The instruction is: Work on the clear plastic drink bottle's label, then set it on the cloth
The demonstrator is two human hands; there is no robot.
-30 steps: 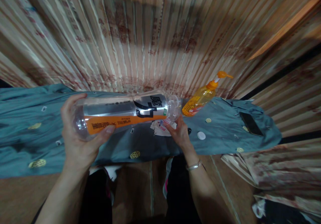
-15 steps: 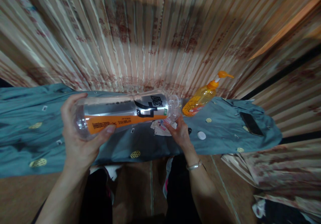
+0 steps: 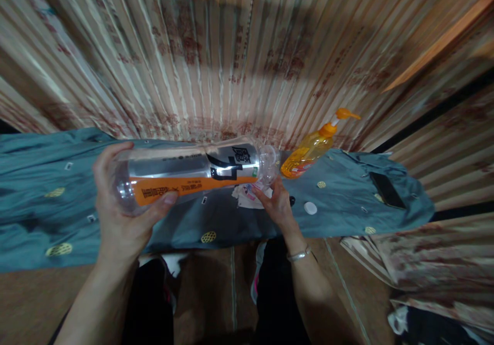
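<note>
My left hand (image 3: pixel 119 211) is wrapped round the base end of a large clear plastic bottle (image 3: pixel 193 172) with an orange, grey and black label, held sideways above the table. The bottle's open neck points right. My right hand (image 3: pixel 276 203), with a bracelet at the wrist, is closed at the neck end, fingers pinched by a crumpled white paper or wrapper (image 3: pixel 247 195) on the cloth; whether it grips the paper or the bottle neck is unclear. A white cap (image 3: pixel 309 208) lies on the cloth just right of that hand.
A blue-grey patterned cloth (image 3: pixel 46 190) covers the table. An orange pump bottle (image 3: pixel 312 149) stands at the back. A dark phone (image 3: pixel 386 190) lies at the right end. Striped curtains hang behind and to the right. My legs and shoes show below.
</note>
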